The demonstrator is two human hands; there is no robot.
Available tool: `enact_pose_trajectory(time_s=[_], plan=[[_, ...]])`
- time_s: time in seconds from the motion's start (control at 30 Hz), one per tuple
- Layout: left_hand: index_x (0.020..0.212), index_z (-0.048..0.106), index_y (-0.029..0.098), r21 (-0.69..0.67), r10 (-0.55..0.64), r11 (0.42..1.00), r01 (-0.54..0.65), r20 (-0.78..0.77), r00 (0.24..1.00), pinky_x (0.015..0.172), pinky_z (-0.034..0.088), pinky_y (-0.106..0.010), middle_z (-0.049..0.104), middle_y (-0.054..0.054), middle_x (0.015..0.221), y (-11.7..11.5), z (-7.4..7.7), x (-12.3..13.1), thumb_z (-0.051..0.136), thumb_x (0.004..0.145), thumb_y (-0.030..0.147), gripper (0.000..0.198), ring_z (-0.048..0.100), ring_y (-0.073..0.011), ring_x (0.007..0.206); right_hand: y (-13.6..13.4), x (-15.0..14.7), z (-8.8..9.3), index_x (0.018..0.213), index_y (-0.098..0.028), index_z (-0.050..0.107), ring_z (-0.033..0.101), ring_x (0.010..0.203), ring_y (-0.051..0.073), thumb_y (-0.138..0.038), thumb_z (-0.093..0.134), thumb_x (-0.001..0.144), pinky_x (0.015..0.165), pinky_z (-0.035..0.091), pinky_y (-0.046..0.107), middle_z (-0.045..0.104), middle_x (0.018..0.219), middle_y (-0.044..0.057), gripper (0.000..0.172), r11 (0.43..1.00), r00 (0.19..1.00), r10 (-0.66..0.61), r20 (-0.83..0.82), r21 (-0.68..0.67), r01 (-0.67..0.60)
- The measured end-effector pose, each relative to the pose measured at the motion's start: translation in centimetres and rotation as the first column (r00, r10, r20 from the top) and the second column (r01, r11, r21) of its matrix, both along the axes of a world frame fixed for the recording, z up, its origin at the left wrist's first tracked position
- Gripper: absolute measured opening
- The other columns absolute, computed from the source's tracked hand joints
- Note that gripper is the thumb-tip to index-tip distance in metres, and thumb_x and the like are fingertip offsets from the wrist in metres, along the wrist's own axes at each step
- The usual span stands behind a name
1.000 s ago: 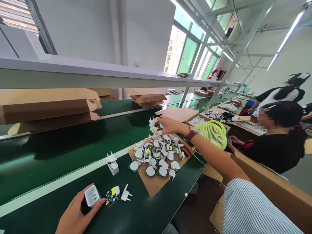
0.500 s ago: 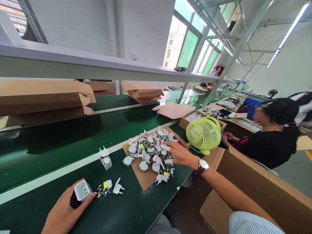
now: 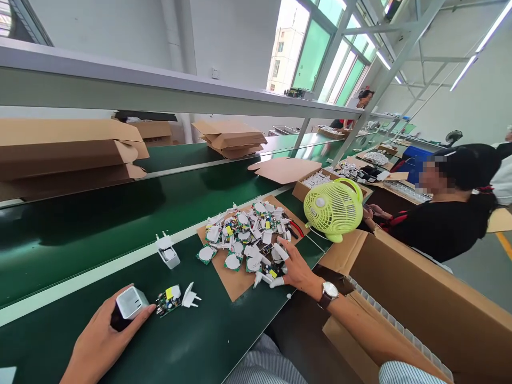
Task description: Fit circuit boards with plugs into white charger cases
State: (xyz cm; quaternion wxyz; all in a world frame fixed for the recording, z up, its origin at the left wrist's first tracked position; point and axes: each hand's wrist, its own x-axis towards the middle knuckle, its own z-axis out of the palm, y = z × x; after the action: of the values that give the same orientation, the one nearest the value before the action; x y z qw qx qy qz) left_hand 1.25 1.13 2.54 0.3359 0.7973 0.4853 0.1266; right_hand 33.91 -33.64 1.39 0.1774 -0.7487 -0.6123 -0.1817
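Observation:
My left hand (image 3: 96, 338) is closed around a white charger housing (image 3: 133, 302) with two slots in its face. Just right of my fingertips lies a small circuit board (image 3: 168, 300) with a yellow part, and beside that a white plug piece (image 3: 191, 296). Farther back rests another white housing with plug prongs (image 3: 168, 252). My right hand (image 3: 299, 271), with white covers on its fingertips, is at the near right side of a pile of circuit boards and white plug parts (image 3: 244, 229). Its thumb and fingers are spread around a board with a yellow part (image 3: 273, 273).
The pile lies on a cardboard sheet (image 3: 232, 285), with red-handled pliers (image 3: 296, 228) at its right. A green fan (image 3: 333, 210) stands beyond my right hand. An open carton (image 3: 424, 288) is at my right, near a seated person (image 3: 444, 213). Folded cartons (image 3: 64, 154) lie behind.
My right hand has drawn back from the middle of the pile toward its near right corner, with thumb and fingers wider apart. My left hand keeps hold of the charger housing. The view has shifted slightly.

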Motion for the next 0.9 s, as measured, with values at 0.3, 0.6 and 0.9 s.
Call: enact_pose_trajectory(time_s=[0.3,0.6,0.9], plan=[[0.131,0.058,0.018,-0.015,-0.032,0.999,0.032,-0.012,0.999,0.080,0.058,-0.046,0.069,-0.015,0.122,0.1,0.1,0.0,0.063,0.061,0.077,0.092,0.067,-0.0396,0.107,1.1,0.2,1.6,0.163,-0.019,0.000,0.042,0.143,0.043,-0.060,0.075,0.083,0.107,0.050,0.063,0.037,0.153,0.029,0.117,0.995,0.996,-0.058,-0.069,0.076,0.063],[0.127,0.061,0.022,0.089,-0.093,0.993,0.079,0.162,0.982,0.094,0.055,-0.042,0.071,-0.009,0.123,-0.2,-0.9,-0.2,0.069,0.072,0.065,0.070,0.068,-0.0315,0.109,9.5,-8.1,6.2,0.142,-0.020,0.049,0.061,0.121,0.030,-0.037,0.065,0.098,0.102,0.053,0.050,0.065,0.128,0.017,0.051,0.951,0.935,0.309,-0.176,0.063,-0.303],[0.136,0.055,0.022,0.162,-0.142,0.981,0.107,0.226,0.964,0.101,0.052,-0.041,0.066,-0.009,0.132,-0.6,-2.2,-1.1,0.072,0.080,0.046,0.063,0.065,-0.0278,0.119,22.9,-13.1,3.6,0.099,-0.015,0.061,0.059,0.100,0.030,-0.009,0.067,0.077,0.085,0.055,0.045,0.066,0.108,0.014,0.024,0.721,0.860,0.452,-0.237,-0.470,-0.509]])
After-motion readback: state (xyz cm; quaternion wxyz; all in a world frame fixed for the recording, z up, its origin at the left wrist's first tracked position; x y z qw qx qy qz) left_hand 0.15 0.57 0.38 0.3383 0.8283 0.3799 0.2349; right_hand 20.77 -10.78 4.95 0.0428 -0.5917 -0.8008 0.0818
